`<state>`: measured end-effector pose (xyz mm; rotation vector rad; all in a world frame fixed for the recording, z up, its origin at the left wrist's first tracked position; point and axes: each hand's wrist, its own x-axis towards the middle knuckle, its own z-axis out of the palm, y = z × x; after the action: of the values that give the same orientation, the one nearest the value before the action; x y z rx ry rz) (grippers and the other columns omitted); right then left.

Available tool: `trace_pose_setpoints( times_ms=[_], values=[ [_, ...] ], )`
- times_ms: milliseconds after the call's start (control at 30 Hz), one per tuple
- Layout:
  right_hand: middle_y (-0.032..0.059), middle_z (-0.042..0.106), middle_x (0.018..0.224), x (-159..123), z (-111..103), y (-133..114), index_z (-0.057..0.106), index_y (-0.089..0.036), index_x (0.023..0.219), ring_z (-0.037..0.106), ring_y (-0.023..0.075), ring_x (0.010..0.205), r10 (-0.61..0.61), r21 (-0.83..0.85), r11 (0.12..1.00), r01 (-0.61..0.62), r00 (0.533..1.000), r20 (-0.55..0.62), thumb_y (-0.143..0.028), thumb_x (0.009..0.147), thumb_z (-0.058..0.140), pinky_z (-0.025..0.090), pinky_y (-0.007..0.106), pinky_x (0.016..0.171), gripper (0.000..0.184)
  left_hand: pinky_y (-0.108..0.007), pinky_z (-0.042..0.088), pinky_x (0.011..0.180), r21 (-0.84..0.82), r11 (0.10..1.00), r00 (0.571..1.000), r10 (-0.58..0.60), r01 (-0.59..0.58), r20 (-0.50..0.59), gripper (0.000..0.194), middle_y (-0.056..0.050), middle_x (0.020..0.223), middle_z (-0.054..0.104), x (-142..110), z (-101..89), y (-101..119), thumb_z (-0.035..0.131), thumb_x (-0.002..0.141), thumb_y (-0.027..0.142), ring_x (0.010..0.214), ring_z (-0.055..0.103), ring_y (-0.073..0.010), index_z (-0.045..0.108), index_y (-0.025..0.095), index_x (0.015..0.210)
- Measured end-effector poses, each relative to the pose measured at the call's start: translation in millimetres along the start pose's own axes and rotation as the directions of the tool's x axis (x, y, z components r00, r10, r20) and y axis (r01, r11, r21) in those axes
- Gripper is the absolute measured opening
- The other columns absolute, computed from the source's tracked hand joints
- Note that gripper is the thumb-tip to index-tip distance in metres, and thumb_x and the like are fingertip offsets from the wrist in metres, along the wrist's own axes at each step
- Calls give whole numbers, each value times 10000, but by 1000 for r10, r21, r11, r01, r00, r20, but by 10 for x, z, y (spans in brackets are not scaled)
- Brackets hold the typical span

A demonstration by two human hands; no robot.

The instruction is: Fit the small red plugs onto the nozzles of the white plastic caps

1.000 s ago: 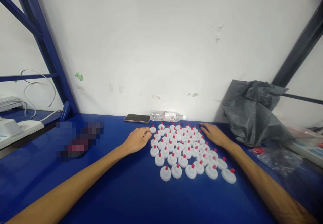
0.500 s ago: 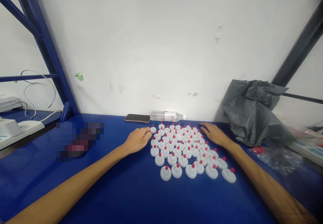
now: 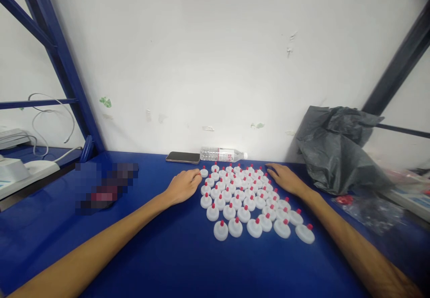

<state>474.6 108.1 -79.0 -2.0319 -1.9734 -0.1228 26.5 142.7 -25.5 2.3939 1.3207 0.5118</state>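
Observation:
Many small white domed caps, each topped with a red tip, stand in a loose cluster (image 3: 237,201) on the blue table. My left hand (image 3: 184,185) rests on the tabletop at the cluster's far left, fingers curled in, with no object showing in them. Its fingertips are right beside the leftmost cap (image 3: 204,172); I cannot tell whether they touch it. On the other side, my right hand (image 3: 285,178) lies palm down with its fingers stretched toward the far right caps, holding nothing.
Behind the caps, a clear plastic bottle (image 3: 223,154) lies on its side near the wall, beside a phone (image 3: 183,157). A grey plastic bag (image 3: 336,150) and clear wrapping (image 3: 372,210) sit at right. A pixelated dark object (image 3: 107,190) lies at left, near a blue frame post (image 3: 72,74).

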Motion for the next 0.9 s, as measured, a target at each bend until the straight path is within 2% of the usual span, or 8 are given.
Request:
trace_pose_setpoints(
  times_ms=[100, 167, 433, 533, 667, 767, 900],
  values=[
    [151, 678, 1477, -2, -4, -5, 616, -183, 1434, 617, 304, 1387, 5, 0, 1000, -5, 1000, 5, -488, 1049, 336, 468, 478, 1197, 565, -317, 266, 632, -9, 1000, 1000, -10, 10, -14, 474, -5, 696, 631, 15, 19, -13, 337, 1065, 501, 689, 588, -212, 471, 244, 690],
    [146, 678, 1479, -3, -4, -7, 616, -191, 1435, 615, 306, 1390, 12, -1, 1000, -12, 1000, 5, -490, 1047, 338, 469, 483, 1196, 562, -318, 269, 633, -18, 1000, 1000, -13, 13, -26, 514, -11, 701, 635, 20, 30, -20, 313, 1069, 549, 695, 594, -217, 474, 246, 686],
    [161, 673, 1483, -8, -23, -31, 616, -169, 1431, 612, 307, 1392, -1, 7, 1000, 1, 1000, 10, -476, 1051, 337, 454, 483, 1209, 563, -312, 344, 656, -119, 993, 998, 15, -23, -68, 385, 0, 659, 642, -4, 18, -33, 398, 1006, 402, 678, 593, -199, 546, 234, 692],
    [167, 674, 1480, -15, -33, -40, 614, -164, 1435, 617, 315, 1385, 1, 8, 1000, -1, 1000, 9, -477, 1053, 337, 459, 492, 1204, 567, -316, 372, 648, -165, 986, 997, 21, -33, -72, 425, -3, 599, 616, -1, 9, -53, 376, 989, 383, 631, 587, -195, 585, 218, 657],
    [165, 673, 1482, -14, -33, -38, 616, -160, 1437, 614, 312, 1392, 5, 6, 1000, -5, 1000, 8, -472, 1053, 343, 461, 475, 1203, 566, -312, 400, 641, -201, 978, 994, 31, -52, -106, 456, 3, 579, 597, -10, 10, -56, 353, 998, 414, 585, 565, -181, 557, 218, 641],
    [153, 680, 1475, -8, -28, -33, 623, -175, 1430, 616, 304, 1392, 10, 4, 1000, -10, 1000, 6, -473, 1052, 350, 462, 465, 1203, 554, -314, 427, 680, -192, 979, 984, 35, -69, -175, 442, -10, 650, 629, -22, 2, -38, 328, 1014, 416, 635, 587, -185, 538, 223, 675],
    [161, 678, 1475, -8, -30, -35, 623, -162, 1430, 616, 304, 1390, 3, 3, 1000, -3, 1000, 8, -476, 1052, 343, 459, 465, 1206, 565, -346, 461, 818, -148, 985, 952, 43, -91, -304, 396, -59, 848, 686, -5, -26, -44, 314, 1024, 400, 805, 630, -221, 567, 221, 778]
  ],
)
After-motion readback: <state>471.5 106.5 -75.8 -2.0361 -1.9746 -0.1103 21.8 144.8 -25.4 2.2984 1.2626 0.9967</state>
